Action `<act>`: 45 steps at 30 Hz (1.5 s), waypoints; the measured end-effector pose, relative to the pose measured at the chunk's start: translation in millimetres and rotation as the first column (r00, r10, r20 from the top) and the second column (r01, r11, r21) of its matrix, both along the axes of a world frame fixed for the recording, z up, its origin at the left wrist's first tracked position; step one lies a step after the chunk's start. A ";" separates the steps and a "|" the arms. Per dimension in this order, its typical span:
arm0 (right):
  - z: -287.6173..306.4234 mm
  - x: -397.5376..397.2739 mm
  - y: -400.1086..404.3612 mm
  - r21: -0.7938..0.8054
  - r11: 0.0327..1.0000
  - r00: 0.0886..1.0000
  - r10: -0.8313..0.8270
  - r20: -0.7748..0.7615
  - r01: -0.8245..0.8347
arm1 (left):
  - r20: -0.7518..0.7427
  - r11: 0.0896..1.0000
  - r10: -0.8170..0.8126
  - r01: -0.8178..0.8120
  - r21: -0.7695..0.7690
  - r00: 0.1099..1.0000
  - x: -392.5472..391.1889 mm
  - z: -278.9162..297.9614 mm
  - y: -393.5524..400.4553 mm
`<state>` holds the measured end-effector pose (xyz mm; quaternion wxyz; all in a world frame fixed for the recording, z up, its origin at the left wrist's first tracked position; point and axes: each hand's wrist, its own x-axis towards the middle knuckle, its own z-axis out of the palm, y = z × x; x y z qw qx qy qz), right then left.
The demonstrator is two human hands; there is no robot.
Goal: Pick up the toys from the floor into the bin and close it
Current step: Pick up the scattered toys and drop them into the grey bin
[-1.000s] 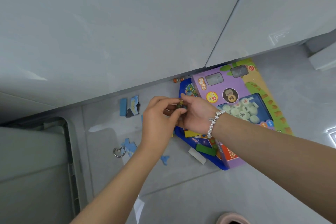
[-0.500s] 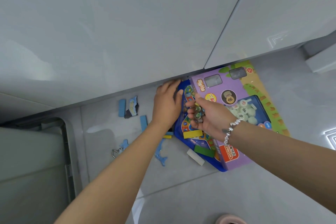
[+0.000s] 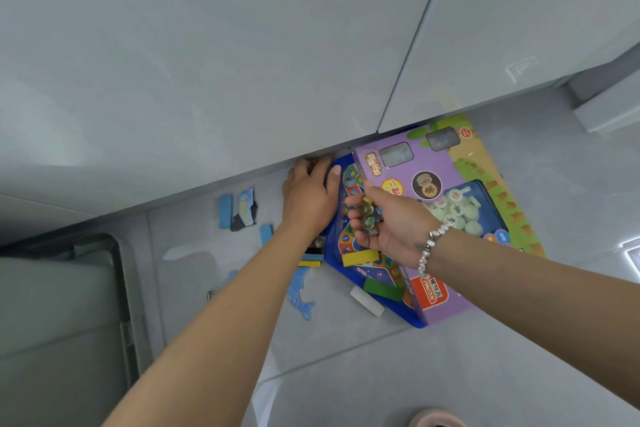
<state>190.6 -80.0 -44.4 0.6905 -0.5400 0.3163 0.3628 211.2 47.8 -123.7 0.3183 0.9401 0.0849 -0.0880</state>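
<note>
Down on the grey tiled floor [image 3: 363, 374], the left hand [image 3: 308, 196] reaches forward to the foot of the glossy cabinet [image 3: 242, 45], its fingertips slipping into the dark gap under the cabinet's lower edge; whether they grasp anything there cannot be told, since the tips are hidden. The right hand [image 3: 388, 222], with a beaded bracelet [image 3: 429, 246] on its wrist, is cupped palm-up and its curled fingers hold a cluster of marbles [image 3: 369, 217], greenish and brownish in colour. That hand hovers over a blue game board [image 3: 353, 263] that lies flat on the floor, with a purple toy box [image 3: 450, 218] lying partly over it; pale round game pieces show through the box's clear window. A yellow block [image 3: 360, 257] and a green block [image 3: 383, 289] rest on the board, and a white block [image 3: 367, 300] lies at the board's near edge. To the left, scattered on the tiles, are a light blue block [image 3: 225, 211], a puzzle piece [image 3: 246, 210] just beside it, and a blue shark-shaped piece [image 3: 300, 295] near the left forearm. The grey bin [image 3: 117, 288] stands at the far left edge of view, well apart from the hands, only its rim and side showing.
</note>
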 end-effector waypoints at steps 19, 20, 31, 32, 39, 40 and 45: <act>-1.6 -0.3 0.3 -0.021 0.999 0.999 0.032 0.011 -0.032 | 0.257 0.949 0.315 -0.311 -0.056 0.914 -44.3 -21.9 53.2; -1.6 0.0 0.8 -0.020 0.999 1.000 0.029 0.009 -0.029 | 0.242 0.946 0.322 -0.308 -0.098 0.915 -42.7 -21.9 52.8; -3.0 -1.5 1.9 -0.035 0.999 0.999 0.038 0.000 -0.038 | 0.330 0.932 0.361 -0.321 -0.170 0.872 -62.8 -19.3 59.8; -3.7 -2.1 3.2 -0.037 0.999 0.999 0.040 -0.007 -0.040 | 0.306 0.930 0.364 -0.324 -0.174 0.880 -65.8 -19.1 60.9; -7.1 -10.9 23.6 0.016 0.998 0.995 0.068 -0.077 -0.067 | 0.158 0.814 0.520 -0.431 -0.390 0.839 -77.7 18.0 50.0; -8.1 -12.5 28.2 0.029 0.998 0.994 0.065 -0.087 -0.063 | 0.118 0.773 0.549 -0.449 -0.448 0.828 -81.3 25.7 44.4; -15.1 -19.4 50.1 0.108 0.993 0.990 0.050 -0.131 -0.036 | -0.075 0.622 0.540 -0.458 -0.636 0.838 -103.4 50.1 20.4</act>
